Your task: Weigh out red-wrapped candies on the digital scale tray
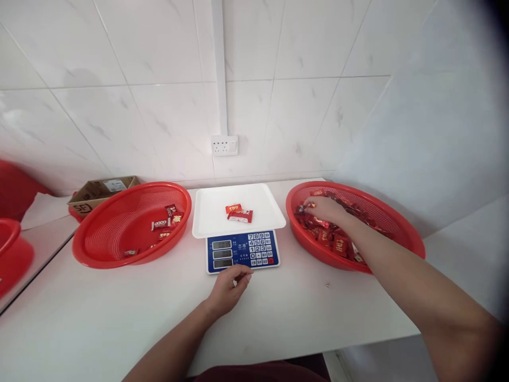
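Note:
A blue electronic scale (pixel 242 251) with a white weighing tray (pixel 210 212) stands mid-table; two red candy packets (pixel 239 213) lie on the tray. My left hand (pixel 230 286) rests on the table just in front of the scale's keypad, fingers curled in with nothing visible in them. My right hand (pixel 323 208) reaches into the red mesh basket (pixel 397 233) on the right, which is full of red wrapped candies (pixel 338 241); its fingers pinch a candy at the pile's far left. A second red mesh basket (pixel 99 254) on the left holds several packets (pixel 167 218).
A white table (pixel 119 318) against a tiled wall with a power socket (pixel 225 145). A cardboard box (pixel 101 190) sits behind the left basket. More red basins (pixel 14 254) stand on the neighbouring surface at far left. A small crumb (pixel 327 285) lies on the table.

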A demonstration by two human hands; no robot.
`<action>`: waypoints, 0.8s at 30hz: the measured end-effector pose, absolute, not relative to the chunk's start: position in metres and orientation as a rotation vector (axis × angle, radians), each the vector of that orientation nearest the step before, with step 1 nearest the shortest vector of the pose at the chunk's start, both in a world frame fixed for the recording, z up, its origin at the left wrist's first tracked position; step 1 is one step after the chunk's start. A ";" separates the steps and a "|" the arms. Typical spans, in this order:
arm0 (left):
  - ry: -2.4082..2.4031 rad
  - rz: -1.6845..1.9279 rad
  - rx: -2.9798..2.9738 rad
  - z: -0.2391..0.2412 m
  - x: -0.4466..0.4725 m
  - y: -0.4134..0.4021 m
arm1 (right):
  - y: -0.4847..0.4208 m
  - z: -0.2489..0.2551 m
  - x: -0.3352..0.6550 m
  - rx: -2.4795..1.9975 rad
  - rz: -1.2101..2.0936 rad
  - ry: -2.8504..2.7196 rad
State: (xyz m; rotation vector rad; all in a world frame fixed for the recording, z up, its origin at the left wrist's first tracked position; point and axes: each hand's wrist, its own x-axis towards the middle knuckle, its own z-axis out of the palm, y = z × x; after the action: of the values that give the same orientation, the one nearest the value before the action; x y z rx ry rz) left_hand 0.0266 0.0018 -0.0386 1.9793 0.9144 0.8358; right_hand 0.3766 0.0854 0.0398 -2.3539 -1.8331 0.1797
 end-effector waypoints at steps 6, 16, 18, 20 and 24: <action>0.835 0.741 1.742 -0.028 0.031 0.002 | 0.043 0.084 0.348 -2.006 0.193 -1.497; 0.767 0.896 1.554 0.010 0.038 -0.005 | -0.023 0.043 0.214 -1.372 0.813 -1.618; 0.841 0.943 1.555 0.011 0.036 -0.006 | -0.028 0.027 0.201 -1.314 0.947 -1.548; 0.883 0.919 1.575 0.011 0.032 -0.006 | -0.030 0.017 0.197 -1.258 1.156 -1.424; 0.976 0.849 1.777 0.014 0.026 -0.002 | -0.030 0.005 0.201 -1.144 1.430 -1.193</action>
State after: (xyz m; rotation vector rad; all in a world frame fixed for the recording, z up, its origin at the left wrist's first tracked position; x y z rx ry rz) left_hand 0.0259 -0.0024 0.0141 1.7766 0.9762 0.8488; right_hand 0.2007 -0.0297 0.0045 -1.1439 -1.1927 1.4296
